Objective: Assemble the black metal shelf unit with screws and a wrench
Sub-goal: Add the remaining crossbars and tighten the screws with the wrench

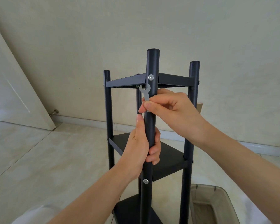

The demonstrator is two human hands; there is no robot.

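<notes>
1. The right hand (166,110) reaches in from the right, forearm slanting up from the lower right corner, wrist bent slightly toward the middle. Its thumb and forefinger pinch the lower end of a small flat grey metal wrench (145,94); the other fingers curl behind the post.
2. The wrench stands nearly upright, its open-ended head at the top, just beside the nearest post and just under the top shelf's front corner (whether its jaws sit on a nut there cannot be told).
3. The left hand (144,143) comes up from the lower left and grips the nearest round black metal post (152,65) below the right hand, thumb lying straight up along the post's left side, fingers wrapped around from behind with their tips showing on the right.
4. That post belongs to the tall black metal shelf unit (168,160), which stands upright in the centre of the view with four posts and three flat tiers visible.
5. A silver screw head (150,77) sits in the near post at the top shelf's level; a second silver screw (145,181) sits lower, at the middle shelf's corner, just below the left wrist.
6. Around the unit: a pale tiled floor (47,159), a beige wall (136,29), a white door (14,94) leaning open at left, and a translucent plastic bin (217,206) at the lower right.
</notes>
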